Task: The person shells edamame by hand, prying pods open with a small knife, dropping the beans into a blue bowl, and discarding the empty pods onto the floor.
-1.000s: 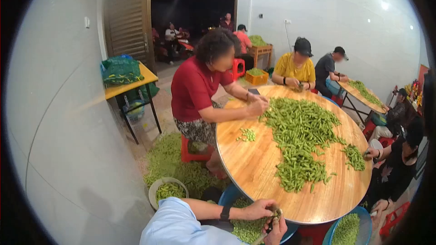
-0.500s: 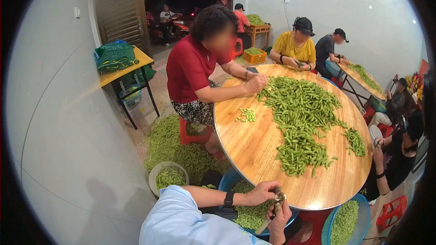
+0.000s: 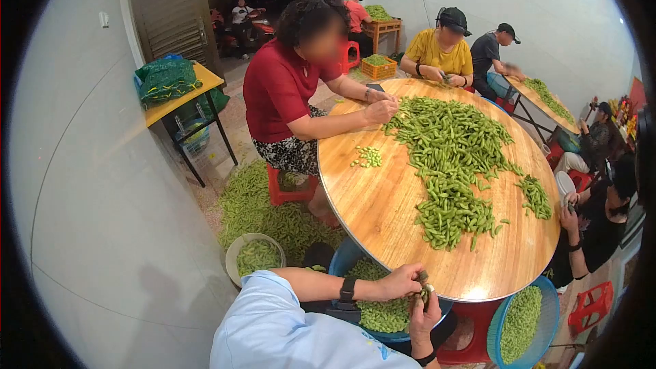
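Over the near edge of the round wooden table (image 3: 369,212), my left hand (image 3: 398,282) and my right hand (image 3: 425,316) meet with bent fingers. Between their fingertips is a small green bean pod (image 3: 426,292), partly hidden by the fingers. Below them stands a blue basin (image 3: 339,260) holding shelled green beans (image 3: 386,316). A large heap of green bean pods (image 3: 454,164) covers the middle of the table.
Across the table sit a person in red (image 3: 287,89) and a person in yellow (image 3: 441,55). Pods (image 3: 266,198) cover the floor at left, beside a white bucket (image 3: 234,260). Another blue basin (image 3: 549,324) and a red stool (image 3: 591,306) stand at right.
The view has shifted slightly, so the table sits a little higher. My hands stay together at the table edge, their fingers slightly rearranged around the pod.
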